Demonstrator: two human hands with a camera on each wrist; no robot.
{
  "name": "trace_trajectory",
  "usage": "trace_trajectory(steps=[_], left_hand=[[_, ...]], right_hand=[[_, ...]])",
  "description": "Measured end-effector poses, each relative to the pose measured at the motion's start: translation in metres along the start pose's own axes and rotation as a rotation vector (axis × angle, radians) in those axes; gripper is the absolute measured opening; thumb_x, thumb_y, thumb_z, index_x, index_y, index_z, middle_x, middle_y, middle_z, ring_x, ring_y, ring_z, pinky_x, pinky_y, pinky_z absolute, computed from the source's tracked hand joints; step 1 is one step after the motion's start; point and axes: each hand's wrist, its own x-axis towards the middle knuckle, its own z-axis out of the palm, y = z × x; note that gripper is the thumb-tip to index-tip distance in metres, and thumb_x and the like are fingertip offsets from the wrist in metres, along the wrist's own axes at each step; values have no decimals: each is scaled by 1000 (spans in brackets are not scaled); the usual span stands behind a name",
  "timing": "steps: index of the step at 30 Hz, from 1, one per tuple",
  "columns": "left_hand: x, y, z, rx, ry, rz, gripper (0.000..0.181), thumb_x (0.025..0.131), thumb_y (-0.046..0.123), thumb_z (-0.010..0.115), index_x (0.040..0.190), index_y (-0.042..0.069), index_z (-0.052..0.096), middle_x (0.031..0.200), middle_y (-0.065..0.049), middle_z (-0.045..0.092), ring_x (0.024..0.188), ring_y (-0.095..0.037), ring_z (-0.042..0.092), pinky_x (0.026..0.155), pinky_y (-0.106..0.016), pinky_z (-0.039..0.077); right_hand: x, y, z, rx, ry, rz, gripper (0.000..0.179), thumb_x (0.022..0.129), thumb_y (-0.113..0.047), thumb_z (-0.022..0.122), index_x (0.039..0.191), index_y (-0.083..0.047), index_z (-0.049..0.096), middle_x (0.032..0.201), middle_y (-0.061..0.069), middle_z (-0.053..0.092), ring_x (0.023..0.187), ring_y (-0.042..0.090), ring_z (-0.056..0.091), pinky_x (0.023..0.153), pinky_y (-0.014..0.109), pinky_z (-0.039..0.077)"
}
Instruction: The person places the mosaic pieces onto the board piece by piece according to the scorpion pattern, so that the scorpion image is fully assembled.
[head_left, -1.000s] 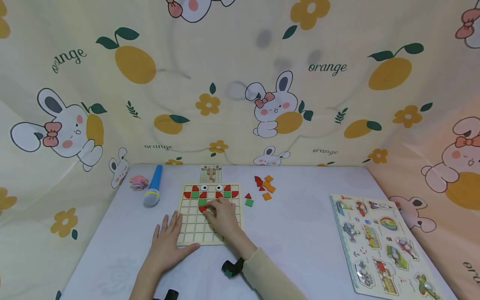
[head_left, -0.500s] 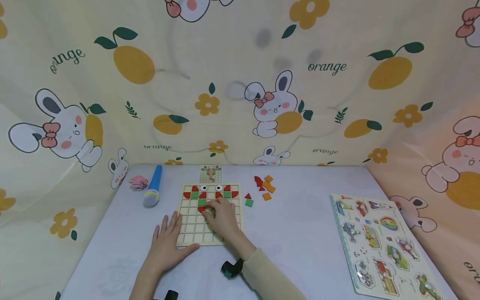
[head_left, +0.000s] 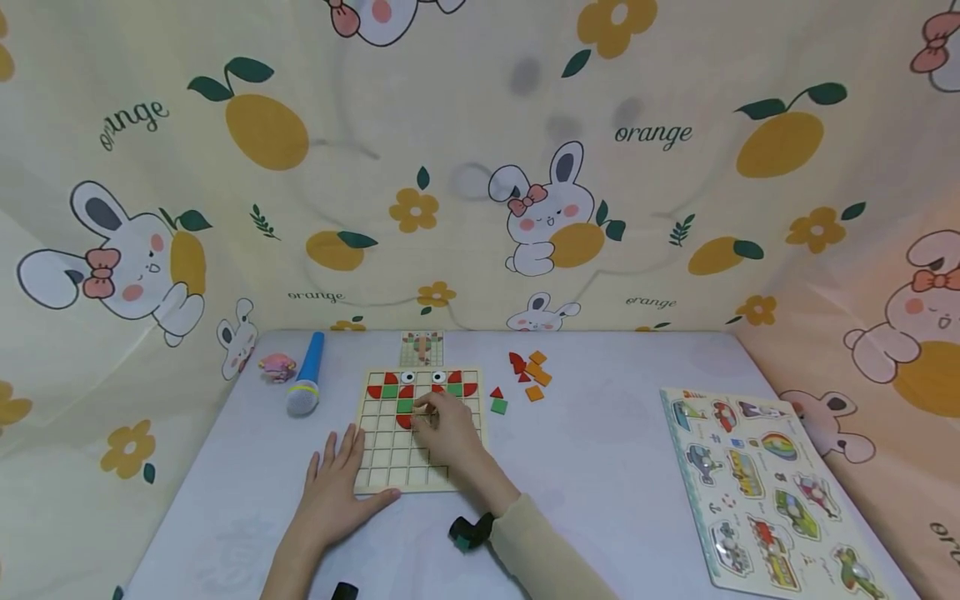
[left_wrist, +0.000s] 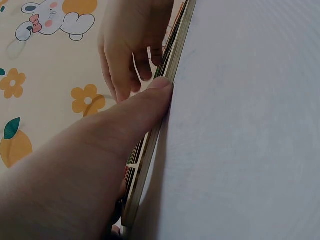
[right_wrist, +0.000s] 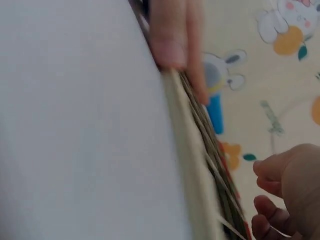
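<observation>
- Board (head_left: pixel 382 467), pale and ruled into squares, lies flat beneath the fingers of the right hand (head_left: pixel 446 429) and beside those of the left hand (head_left: pixel 333 487).
- Right fingers bend loosely over the squares, with nothing visible clamped between them.
- Left fingers are spread apart, tips at the board's left edge, with the thumb resting on its near edge.
- Just left of the right fingertips sits a rounded red piece (head_left: pixel 404 422); directly beyond it, a green square (head_left: pixel 405 406).
- Farther beyond those fingertips, red and green pieces and two round eye pieces (head_left: pixel 438 377) fill parts of the top rows.
- Past the board lies a pattern card (head_left: pixel 422 360).
- Right of the right fingers, off the board, are a red triangle (head_left: pixel 497 392) and loose orange squares (head_left: pixel 534 392).
- Beyond the left fingertips lies a blue microphone (head_left: pixel 303 396), a pink toy (head_left: pixel 277 367) near it.
- Well right of both hands lies a picture puzzle (head_left: pixel 731 512).
</observation>
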Motion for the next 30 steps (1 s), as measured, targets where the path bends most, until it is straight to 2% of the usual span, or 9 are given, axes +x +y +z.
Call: trace_trajectory(steps=[3,5,10,17,21,25,30], left_hand=[[-1,1,-1,-1,-10,-4,126,84,81,68,168,0,19,177,-20,9,162,-49,-2,127,-71,-1],[-1,1,-1,0,-15,-6,126,84,81,68,168,1,17,177,-19,8,162,-49,-3,127,-71,-1],[-1,2,2,-10,-2,-3,127,83,80,70,167,0,21,177,-20,10,162,-50,-1,127,-72,0],[0,4,1,-4,-10,1,127,83,80,70,167,-1,21,177,-21,11,162,-50,-1,127,-71,-1],[0,4,1,0,-10,-3,127,83,81,69,167,-1,21,176,-21,11,162,-51,-1,127,-72,-1],[0,2,2,-1,2,-2,127,82,81,70,167,-2,23,176,-22,12,161,-52,0,126,-73,0],[1,1,1,0,-5,-2,127,83,81,68,167,-2,21,176,-22,10,161,-51,-1,126,-73,-1]], right_hand=[[5,6,-14,29,17,-5,21,102,-20,72,120,-8,75,99,1,65,88,13,57,76,27,50],[8,14,-25,40,39,7,22,102,-17,72,121,-7,75,98,2,64,87,14,55,76,26,49],[10,42,-60,29,158,58,22,99,-13,75,119,-5,75,93,5,62,82,16,54,70,27,47],[3,83,-113,17,317,226,26,97,-10,75,121,0,74,99,12,65,88,25,58,76,32,51],[-2,103,-132,26,396,322,28,98,-13,73,124,-1,73,107,16,65,95,29,57,80,35,49],[-4,116,-137,27,400,369,30,98,-18,73,124,-3,73,110,17,64,98,31,55,82,39,46],[-1,120,-130,-74,301,349,31,97,-23,75,122,-5,74,112,18,65,102,34,56,91,47,45]])
